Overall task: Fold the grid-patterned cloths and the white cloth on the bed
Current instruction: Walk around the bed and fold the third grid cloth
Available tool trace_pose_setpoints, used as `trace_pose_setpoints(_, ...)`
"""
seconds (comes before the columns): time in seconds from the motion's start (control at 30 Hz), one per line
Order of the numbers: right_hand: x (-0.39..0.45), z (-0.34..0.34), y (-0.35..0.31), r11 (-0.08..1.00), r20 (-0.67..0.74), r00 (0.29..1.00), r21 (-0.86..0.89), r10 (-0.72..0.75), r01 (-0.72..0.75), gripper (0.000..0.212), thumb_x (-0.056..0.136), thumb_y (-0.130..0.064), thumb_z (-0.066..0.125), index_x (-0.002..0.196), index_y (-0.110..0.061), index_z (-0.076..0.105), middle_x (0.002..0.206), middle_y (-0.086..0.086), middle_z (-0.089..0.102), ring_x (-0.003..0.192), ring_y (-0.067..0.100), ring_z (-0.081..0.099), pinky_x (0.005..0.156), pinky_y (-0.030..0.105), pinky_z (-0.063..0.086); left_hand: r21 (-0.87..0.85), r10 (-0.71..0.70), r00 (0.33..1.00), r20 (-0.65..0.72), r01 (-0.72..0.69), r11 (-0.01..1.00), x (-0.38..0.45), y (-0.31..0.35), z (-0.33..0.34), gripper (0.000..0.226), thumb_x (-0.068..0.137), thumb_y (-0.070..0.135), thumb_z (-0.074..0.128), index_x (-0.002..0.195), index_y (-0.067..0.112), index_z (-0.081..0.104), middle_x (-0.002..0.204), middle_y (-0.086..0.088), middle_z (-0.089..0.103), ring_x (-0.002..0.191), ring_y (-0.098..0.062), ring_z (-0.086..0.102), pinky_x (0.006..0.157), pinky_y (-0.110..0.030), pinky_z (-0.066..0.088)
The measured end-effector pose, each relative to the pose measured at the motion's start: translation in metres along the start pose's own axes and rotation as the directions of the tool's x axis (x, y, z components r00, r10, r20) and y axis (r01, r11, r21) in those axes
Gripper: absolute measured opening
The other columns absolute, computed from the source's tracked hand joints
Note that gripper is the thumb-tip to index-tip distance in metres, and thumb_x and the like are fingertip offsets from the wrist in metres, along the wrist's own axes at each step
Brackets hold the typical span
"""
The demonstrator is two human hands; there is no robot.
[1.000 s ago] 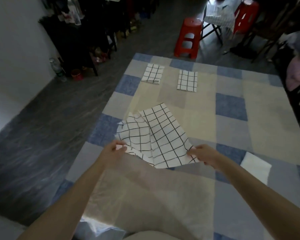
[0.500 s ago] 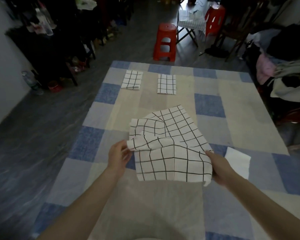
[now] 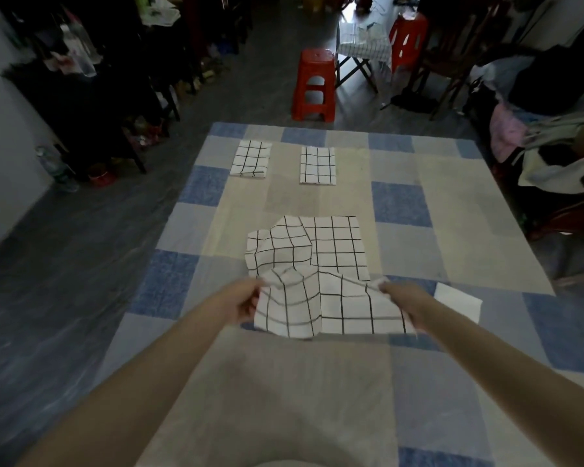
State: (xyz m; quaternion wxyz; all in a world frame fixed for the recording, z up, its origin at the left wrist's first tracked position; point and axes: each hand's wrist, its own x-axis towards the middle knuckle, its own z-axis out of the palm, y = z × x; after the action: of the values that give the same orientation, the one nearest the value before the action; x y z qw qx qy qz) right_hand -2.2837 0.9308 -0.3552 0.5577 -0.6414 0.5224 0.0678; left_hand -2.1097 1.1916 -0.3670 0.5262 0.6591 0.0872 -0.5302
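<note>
A large white cloth with a black grid [image 3: 317, 274] lies half rumpled in the middle of the bed. My left hand [image 3: 243, 299] pinches its near left corner and my right hand [image 3: 400, 296] pinches its near right corner, lifting the near edge off the bedspread. Its far part lies flat, with a loose fold bulging at the left. Two folded grid cloths rest side by side near the far edge of the bed, one on the left [image 3: 251, 159] and one on the right [image 3: 318, 165]. A plain white cloth [image 3: 457, 301] lies flat just right of my right hand.
The bed carries a blue, grey and beige checked bedspread [image 3: 402, 203]. Beyond its far edge stand two red plastic stools [image 3: 314, 85] and a folding table. Dark shelves with bottles line the left wall. A pile of clothes [image 3: 560, 156] sits at the right.
The grid cloth has swung round square to me and its far part has settled flat on the bed. Both hands keep hold of its near corners, now a little farther apart.
</note>
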Motion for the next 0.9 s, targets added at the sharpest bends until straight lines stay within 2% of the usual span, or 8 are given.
trace_pose_setpoints(0.1, -0.009, -0.008, -0.071, 0.954, -0.102, 0.964, 0.149, -0.247, 0.260, 0.033, 0.094, -0.024, 0.056, 0.104, 0.007, 0.061, 0.089, 0.024, 0.063, 0.088, 0.033, 0.063, 0.085, 0.042, 0.050, -0.103, 0.226, 0.974, -0.033, -0.228, 0.968, -0.013, 0.077, 0.005, 0.024, 0.088, 0.008, 0.045, 0.067, 0.017, 0.050, 0.055, 0.003, 0.047, 0.045, -0.008, 0.045, 0.046, -0.021, 0.036)
trace_pose_setpoints(0.2, -0.036, -0.019, -0.133, 0.759, -0.320, 0.778, 0.213, -0.540, 0.615, 0.023, 0.095, -0.033, 0.052, 0.085, -0.014, 0.060, 0.081, 0.004, 0.059, 0.078, 0.014, 0.057, 0.072, 0.031, 0.047, -0.294, 0.495, 0.869, -0.010, -0.476, 0.829, -0.061, 0.144, 0.017, 0.020, 0.089, 0.013, 0.048, 0.075, 0.014, 0.062, 0.064, 0.000, 0.057, 0.063, -0.014, 0.057, 0.063, -0.027, 0.048)
trace_pose_setpoints(0.3, -0.063, -0.028, -0.146, 0.616, -0.417, 0.631, 0.192, -0.654, 0.764, 0.029, 0.098, -0.024, 0.048, 0.070, -0.025, 0.043, 0.067, -0.008, 0.044, 0.060, 0.002, 0.041, 0.055, 0.019, 0.036, -0.350, 0.548, 0.836, -0.006, -0.515, 0.782, -0.091, 0.167, 0.011, 0.018, 0.087, 0.018, 0.050, 0.087, 0.012, 0.067, 0.077, -0.007, 0.067, 0.073, -0.022, 0.066, 0.068, -0.029, 0.055)
trace_pose_setpoints(0.37, -0.059, -0.029, -0.129, 0.660, -0.394, 0.656, 0.147, -0.644, 0.737, 0.032, 0.099, -0.021, 0.048, 0.068, -0.023, 0.042, 0.064, -0.007, 0.043, 0.054, 0.000, 0.039, 0.052, 0.020, 0.035, -0.289, 0.557, 0.829, -0.049, -0.545, 0.787, -0.090, 0.157, 0.003, 0.024, 0.089, 0.014, 0.050, 0.083, 0.010, 0.073, 0.073, -0.009, 0.069, 0.068, -0.022, 0.068, 0.064, -0.026, 0.056)
trace_pose_setpoints(0.43, -0.045, -0.026, -0.101, 0.756, -0.337, 0.741, 0.114, -0.580, 0.644, 0.025, 0.099, -0.021, 0.049, 0.074, -0.019, 0.053, 0.066, -0.005, 0.051, 0.057, 0.000, 0.046, 0.053, 0.021, 0.038, -0.330, 0.565, 0.825, 0.010, -0.531, 0.781, -0.076, 0.133, -0.010, 0.027, 0.080, 0.009, 0.063, 0.054, 0.014, 0.066, 0.050, -0.002, 0.057, 0.045, -0.014, 0.058, 0.046, -0.018, 0.044)
trace_pose_setpoints(0.53, -0.018, -0.020, -0.047, 0.896, -0.233, 0.881, 0.075, -0.411, 0.438, 0.018, 0.096, -0.017, 0.052, 0.087, -0.003, 0.060, 0.074, 0.012, 0.058, 0.070, 0.019, 0.052, 0.061, 0.028, 0.038, -0.377, 0.355, 0.929, 0.104, -0.294, 0.879, -0.049, 0.084, -0.028, 0.028, 0.057, 0.014, 0.075, 0.053, 0.017, 0.047, 0.040, 0.008, 0.035, 0.033, -0.005, 0.035, 0.039, -0.018, 0.025)
trace_pose_setpoints(0.7, -0.004, -0.003, 0.022, 0.970, -0.082, 0.968, -0.068, -0.239, 0.234, 0.018, 0.095, -0.016, 0.052, 0.097, -0.002, 0.063, 0.092, 0.017, 0.065, 0.088, 0.027, 0.059, 0.076, 0.033, 0.043, -0.128, 0.064, 0.997, 0.033, -0.060, 0.990, -0.013, -0.005, -0.042, 0.034, 0.089, 0.003, 0.038, 0.059, 0.019, 0.036, 0.042, 0.005, 0.030, 0.035, -0.008, 0.029, 0.038, -0.019, 0.021)
trace_pose_setpoints(0.9, -0.004, 0.011, 0.066, 0.946, -0.075, 0.973, -0.262, -0.220, 0.194, 0.024, 0.091, -0.021, 0.058, 0.110, -0.008, 0.064, 0.109, 0.010, 0.067, 0.100, 0.026, 0.060, 0.081, 0.032, 0.045, 0.429, -0.001, 0.984, -0.180, 0.080, 0.900, 0.002, -0.055, -0.059, 0.010, 0.085, 0.006, 0.053, 0.077, 0.011, 0.049, 0.058, -0.008, 0.037, 0.044, -0.016, 0.032, 0.044, -0.022, 0.023)
